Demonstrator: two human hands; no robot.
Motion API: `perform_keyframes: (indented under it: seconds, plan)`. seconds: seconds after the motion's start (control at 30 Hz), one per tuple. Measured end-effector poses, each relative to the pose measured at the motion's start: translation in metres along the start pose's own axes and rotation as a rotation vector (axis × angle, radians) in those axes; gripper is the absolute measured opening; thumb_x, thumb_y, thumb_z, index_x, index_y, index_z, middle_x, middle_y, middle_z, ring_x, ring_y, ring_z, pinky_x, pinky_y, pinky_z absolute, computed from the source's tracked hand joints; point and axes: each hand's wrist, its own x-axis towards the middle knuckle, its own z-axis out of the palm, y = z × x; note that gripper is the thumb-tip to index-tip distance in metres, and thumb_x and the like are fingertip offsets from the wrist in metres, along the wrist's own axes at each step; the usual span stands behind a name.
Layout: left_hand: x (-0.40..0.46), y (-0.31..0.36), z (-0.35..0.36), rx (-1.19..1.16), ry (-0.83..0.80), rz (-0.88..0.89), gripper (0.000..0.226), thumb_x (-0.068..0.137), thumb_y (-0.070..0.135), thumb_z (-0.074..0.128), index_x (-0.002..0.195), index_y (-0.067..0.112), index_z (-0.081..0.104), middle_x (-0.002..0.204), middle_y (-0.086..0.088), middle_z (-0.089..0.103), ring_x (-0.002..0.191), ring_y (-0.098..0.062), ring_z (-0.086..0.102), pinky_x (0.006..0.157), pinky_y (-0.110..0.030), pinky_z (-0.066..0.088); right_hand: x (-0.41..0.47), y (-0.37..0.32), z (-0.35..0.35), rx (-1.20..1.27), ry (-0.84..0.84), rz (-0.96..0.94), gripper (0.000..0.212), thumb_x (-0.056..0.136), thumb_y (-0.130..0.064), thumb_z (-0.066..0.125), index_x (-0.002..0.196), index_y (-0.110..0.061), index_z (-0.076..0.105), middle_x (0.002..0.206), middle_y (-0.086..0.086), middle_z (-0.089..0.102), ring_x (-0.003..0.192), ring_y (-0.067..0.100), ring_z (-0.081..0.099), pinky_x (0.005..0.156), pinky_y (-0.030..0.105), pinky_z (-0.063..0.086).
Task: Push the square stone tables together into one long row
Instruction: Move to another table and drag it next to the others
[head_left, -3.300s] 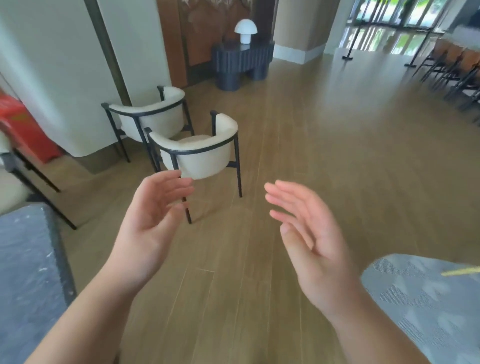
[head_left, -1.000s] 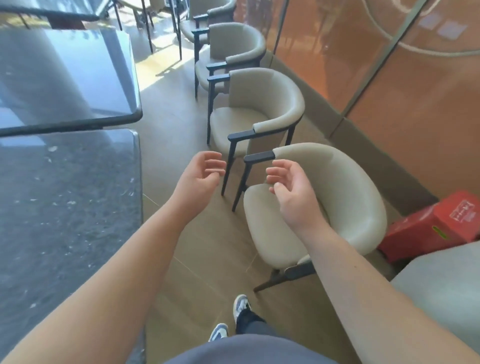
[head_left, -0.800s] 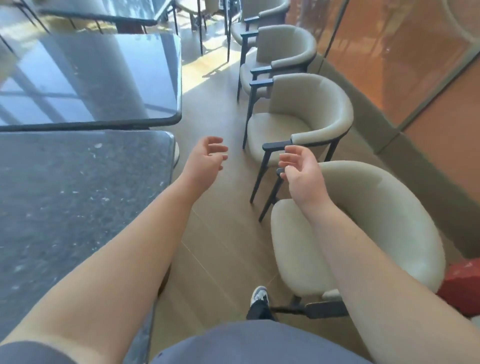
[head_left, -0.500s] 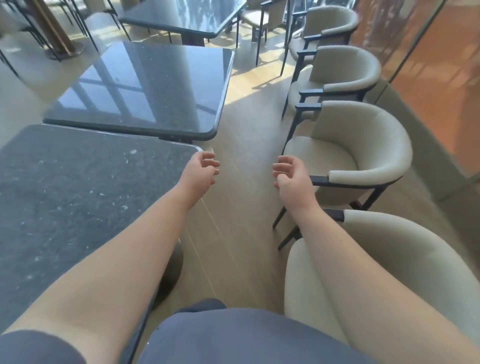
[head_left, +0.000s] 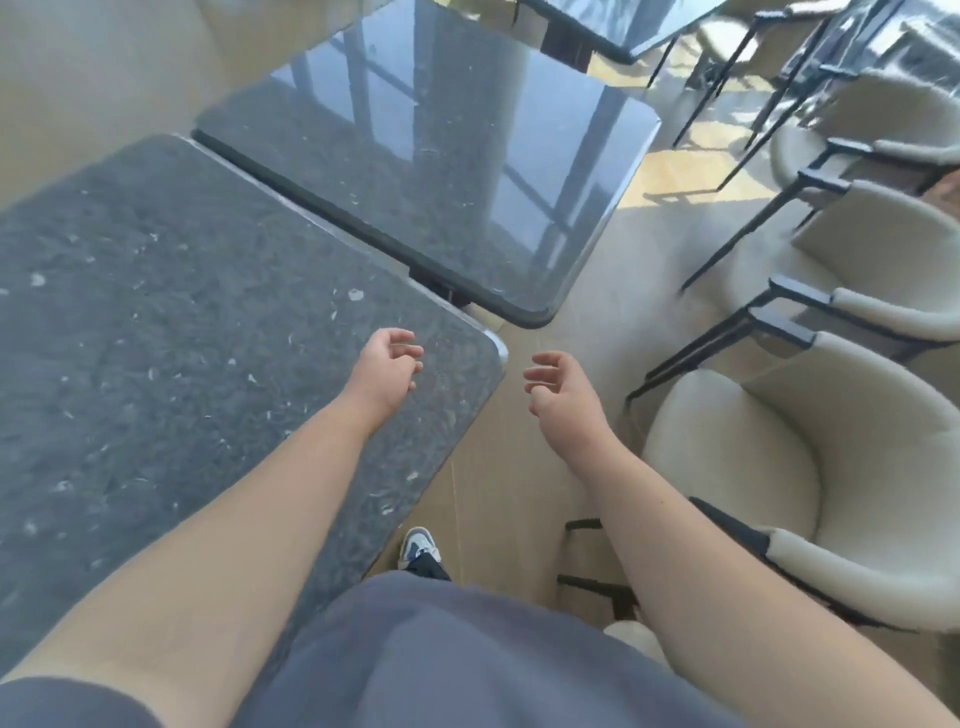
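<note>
Approaching: head view, the person stands at the near table's (head_left: 171, 353) right edge, neither hand on anything yet.
Left hand: the left hand (head_left: 387, 366) hovers above that table's far right corner, fingers loosely curled, holding nothing.
Right hand: the right hand (head_left: 563, 389) hangs over the floor beside the corner, relaxed and empty.
Tables: the second table (head_left: 441, 156) nearly meets the near one at their left corners; the gap widens rightward.
Third table: the third table (head_left: 623, 21) stands apart beyond.
Next: likely gripping an edge and closing the wedge.

Bright daylight from upper right glares off the far table (head_left: 467, 156); edges smear and bend.
</note>
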Motion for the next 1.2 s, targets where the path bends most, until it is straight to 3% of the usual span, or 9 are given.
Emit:
perform_keyframes:
  seconds: [0.3, 0.43, 0.53, 0.7, 0.83, 0.97, 1.07, 1.2]
  plan:
    - [0.05, -0.046, -0.036, -0.089, 0.107, -0.19, 0.031, 0.097, -0.002, 0.04, 0.105, 0.024, 0.051, 0.105, -0.002, 0.063, 0.091, -0.017, 0.061, 0.073, -0.031, 0.049, 0.089, -0.008, 0.051, -0.279, -0.209, 0.101, 0.036, 0.094, -0.006, 0.043, 0.127, -0.02, 0.05, 0.118, 0.0, 0.061, 0.103, 0.017, 0.061, 0.088, 0.033, 0.053]
    - [0.041, -0.069, -0.043, -0.157, 0.228, -0.282, 0.029, 0.096, -0.003, 0.039, 0.11, 0.02, 0.052, 0.107, -0.003, 0.064, 0.091, -0.019, 0.062, 0.074, -0.032, 0.049, 0.115, 0.003, 0.069, -0.424, -0.377, 0.131, 0.037, 0.094, -0.006, 0.043, 0.128, -0.018, 0.05, 0.12, 0.002, 0.061, 0.099, 0.019, 0.06, 0.079, 0.029, 0.048]
    - [0.037, -0.073, -0.043, -0.186, 0.31, -0.332, 0.031, 0.095, -0.001, 0.039, 0.108, 0.024, 0.053, 0.109, -0.002, 0.065, 0.096, -0.021, 0.064, 0.078, -0.036, 0.051, 0.139, 0.0, 0.077, -0.515, -0.496, 0.111, 0.035, 0.095, -0.009, 0.042, 0.127, -0.022, 0.048, 0.119, -0.002, 0.06, 0.089, 0.014, 0.06, 0.067, 0.027, 0.047]
    - [0.045, -0.069, -0.033, -0.221, 0.503, -0.389, 0.031, 0.095, -0.001, 0.038, 0.116, 0.018, 0.052, 0.112, -0.004, 0.065, 0.097, -0.022, 0.064, 0.082, -0.037, 0.051, 0.195, -0.015, 0.093, -0.616, -0.711, -0.026, 0.03, 0.096, -0.012, 0.043, 0.122, -0.027, 0.048, 0.12, -0.003, 0.059, 0.096, 0.011, 0.06, 0.069, 0.025, 0.049]
    - [0.052, -0.058, 0.003, -0.313, 0.751, -0.438, 0.029, 0.098, 0.0, 0.039, 0.118, 0.016, 0.052, 0.113, -0.004, 0.065, 0.103, -0.024, 0.066, 0.09, -0.042, 0.053, 0.245, -0.023, 0.095, -0.626, -0.915, -0.055, 0.03, 0.098, -0.011, 0.045, 0.125, -0.023, 0.05, 0.117, -0.004, 0.06, 0.096, 0.014, 0.062, 0.066, 0.026, 0.053]
    - [0.053, -0.044, 0.069, -0.502, 0.914, -0.502, 0.03, 0.099, -0.003, 0.038, 0.12, 0.013, 0.053, 0.114, -0.008, 0.065, 0.102, -0.023, 0.066, 0.093, -0.044, 0.054, 0.284, -0.015, 0.075, -0.56, -1.004, 0.053, 0.033, 0.094, -0.004, 0.046, 0.124, -0.015, 0.054, 0.113, 0.004, 0.064, 0.093, 0.027, 0.064, 0.089, 0.047, 0.055]
    - [0.054, -0.038, 0.104, -0.576, 0.964, -0.558, 0.03, 0.1, -0.003, 0.039, 0.121, 0.012, 0.055, 0.113, -0.009, 0.067, 0.103, -0.025, 0.067, 0.092, -0.044, 0.056, 0.298, -0.004, 0.056, -0.527, -1.038, 0.103, 0.033, 0.091, 0.0, 0.042, 0.118, -0.016, 0.054, 0.109, 0.005, 0.065, 0.093, 0.027, 0.063, 0.088, 0.044, 0.055]
    - [0.05, -0.036, 0.137, -0.664, 0.959, -0.646, 0.027, 0.101, 0.0, 0.04, 0.115, 0.013, 0.058, 0.109, -0.007, 0.069, 0.1, -0.023, 0.069, 0.091, -0.043, 0.057, 0.302, 0.017, 0.038, -0.481, -1.032, 0.209, 0.034, 0.089, 0.007, 0.034, 0.11, -0.01, 0.055, 0.095, 0.006, 0.064, 0.081, 0.021, 0.06, 0.072, 0.032, 0.048]
